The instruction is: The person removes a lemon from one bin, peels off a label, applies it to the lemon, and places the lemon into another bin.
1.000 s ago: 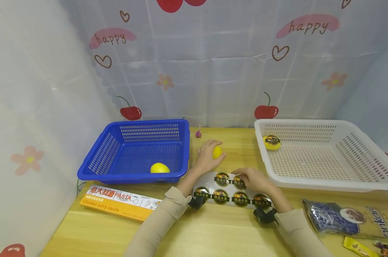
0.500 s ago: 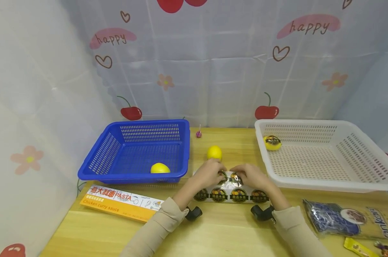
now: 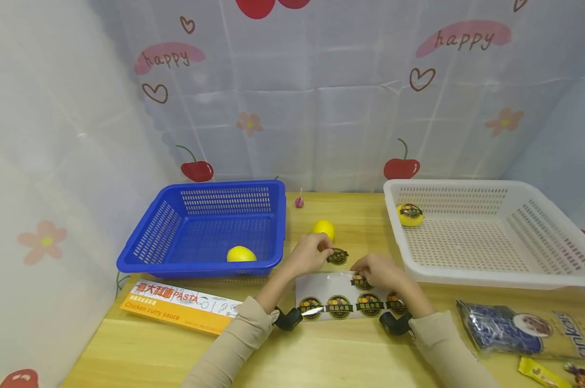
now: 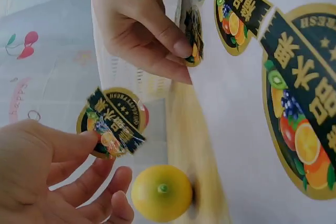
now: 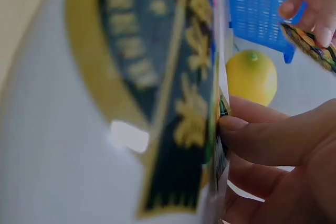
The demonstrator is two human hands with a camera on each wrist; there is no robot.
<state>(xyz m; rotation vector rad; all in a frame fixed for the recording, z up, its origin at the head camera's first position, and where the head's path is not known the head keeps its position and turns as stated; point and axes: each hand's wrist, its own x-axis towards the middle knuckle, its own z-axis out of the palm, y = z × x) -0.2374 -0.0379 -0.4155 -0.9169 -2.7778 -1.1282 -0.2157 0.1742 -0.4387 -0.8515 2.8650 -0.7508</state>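
Note:
My left hand [image 3: 308,255] pinches one loose round sticker [image 4: 113,123], black and gold with a fruit picture, between thumb and fingers. With thumb and fingers at its far edge, my right hand [image 3: 380,271] grips the white sticker sheet [image 3: 321,285], which bears several more of these stickers. A bare patch shows at the sheet's upper left. Just behind the left hand, a yellow lemon [image 3: 324,229] rests on the table; it also shows as a lemon [image 4: 162,193] in the left wrist view.
A blue basket [image 3: 200,265] at left holds a lemon [image 3: 241,254]. The white basket [image 3: 467,276] at right holds a stickered lemon [image 3: 411,214]. A pasta box [image 3: 186,306], a lollipop [image 3: 299,201], a plastic packet [image 3: 525,331] and a yellow wrapper [image 3: 542,373] lie around.
The left hand let go of the lemon, came to the sheet, and now holds one sticker peeled off it. The right hand kept its grip on the sheet.

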